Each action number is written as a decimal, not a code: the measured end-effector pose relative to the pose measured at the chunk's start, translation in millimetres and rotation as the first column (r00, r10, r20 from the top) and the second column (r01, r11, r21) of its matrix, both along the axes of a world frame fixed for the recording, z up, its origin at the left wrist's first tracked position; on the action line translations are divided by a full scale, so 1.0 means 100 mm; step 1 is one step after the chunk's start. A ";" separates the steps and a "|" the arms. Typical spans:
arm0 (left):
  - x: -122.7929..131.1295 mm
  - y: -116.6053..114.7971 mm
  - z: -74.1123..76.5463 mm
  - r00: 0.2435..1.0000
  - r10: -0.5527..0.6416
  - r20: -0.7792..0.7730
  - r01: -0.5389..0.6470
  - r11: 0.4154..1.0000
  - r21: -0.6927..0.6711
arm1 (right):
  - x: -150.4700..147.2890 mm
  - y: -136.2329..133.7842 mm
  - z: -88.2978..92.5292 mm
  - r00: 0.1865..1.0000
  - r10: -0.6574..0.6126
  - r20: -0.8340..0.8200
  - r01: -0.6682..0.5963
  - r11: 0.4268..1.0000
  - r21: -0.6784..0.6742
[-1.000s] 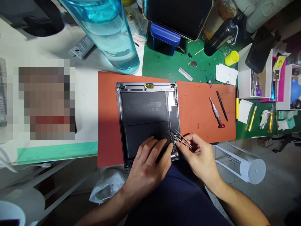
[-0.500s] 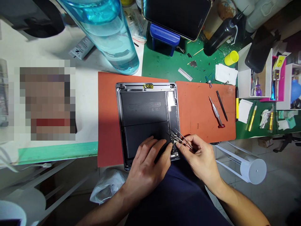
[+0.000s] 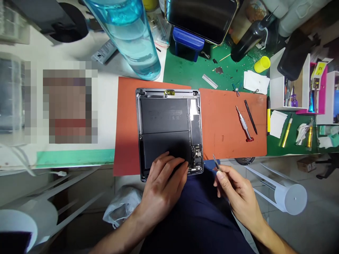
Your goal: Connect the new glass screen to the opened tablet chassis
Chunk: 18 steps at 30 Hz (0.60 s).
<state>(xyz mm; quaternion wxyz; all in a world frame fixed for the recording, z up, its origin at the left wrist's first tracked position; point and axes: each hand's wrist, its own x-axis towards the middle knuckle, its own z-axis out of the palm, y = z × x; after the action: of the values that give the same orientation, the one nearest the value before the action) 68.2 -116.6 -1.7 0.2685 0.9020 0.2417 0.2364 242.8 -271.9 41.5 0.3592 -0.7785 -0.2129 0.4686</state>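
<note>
Tweezers of thin silver metal (image 3: 216, 162) are clamped between the thumb and fingers of the right hand (image 3: 235, 185), out in front of the desk edge and above the dark blue cloth over the person's lap (image 3: 193, 218). Half a second ago their tips were over the green-and-black circuit board with small metal parts (image 3: 196, 151); now they are clear of it, pointing up, and the two prongs, spread before, appear close together.

With that move the circuit board has come into plain sight at the lower right corner of the opened grey tablet with black battery cells (image 3: 166, 132). The tablet lies at the near edge of the desk, over the place where the left orange-red mat (image 3: 127, 141) and the right orange-red mat (image 3: 222, 134) meet.

The left hand (image 3: 164, 188) rests over the lower battery cell, fingers bent and close together, clamped on nothing that shows; what lies beneath it is hidden. Its forefinger, previously beside the circuit board, has drawn back a little.

On the right mat, the silver screwdriver with a red end (image 3: 243, 123) and the slim black stick-shaped tool (image 3: 250, 117) lie side by side, as before.
</note>
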 end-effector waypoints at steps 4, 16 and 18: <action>-0.01 -0.10 0.01 0.999 0.053 -0.010 -0.053 0.999 0.012 | -0.02 -0.15 -0.04 0.998 0.057 -0.042 -0.055 0.998 0.038; -0.03 -0.39 -0.03 0.981 0.191 0.040 -0.193 0.980 0.054 | 0.06 0.18 -0.39 0.974 0.015 0.226 -0.055 0.983 0.173; 0.01 -0.35 0.00 0.970 0.243 -0.019 -0.242 0.970 0.024 | 0.03 0.27 -0.41 0.958 0.020 0.285 -0.072 0.982 0.173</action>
<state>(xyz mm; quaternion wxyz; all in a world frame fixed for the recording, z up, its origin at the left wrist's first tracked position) 69.6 -152.0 -1.5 0.2251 0.8711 0.3505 0.2601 245.6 -245.0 0.3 0.3837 -0.7960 -0.3221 0.3398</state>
